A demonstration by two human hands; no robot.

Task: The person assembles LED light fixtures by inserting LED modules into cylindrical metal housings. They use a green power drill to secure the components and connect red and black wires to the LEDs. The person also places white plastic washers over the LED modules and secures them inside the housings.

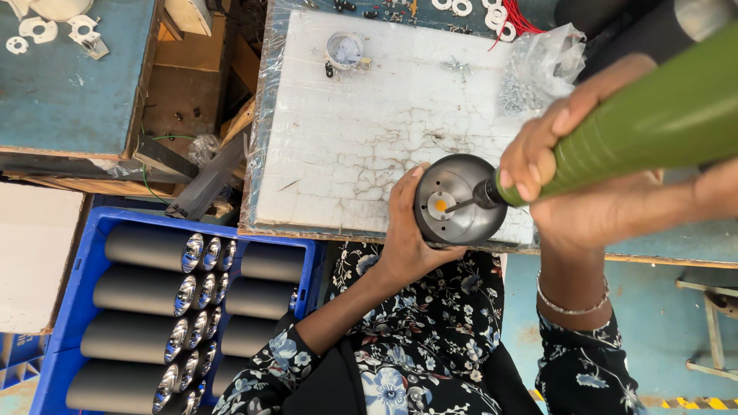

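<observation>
Head view: left hand [406, 238] is clasping the dark round lamp housing [460, 201] at the white tabletop [346, 154] edge; right hand [584, 177] is wrapping the green screwdriver [653, 123]. Housing is looking rigid, smooth, likely slippery; gripping its curved sides is seeming safest.

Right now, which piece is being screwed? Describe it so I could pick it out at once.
Start at the white cracked board in the middle of the bench. At its near edge, the left hand cups a round dark grey housing, with the green driver in the right hand pointing into it. Unlike the long dark cylinders in the blue crate, it is open-faced, showing a small yellow dot on a metal plate.
</observation>
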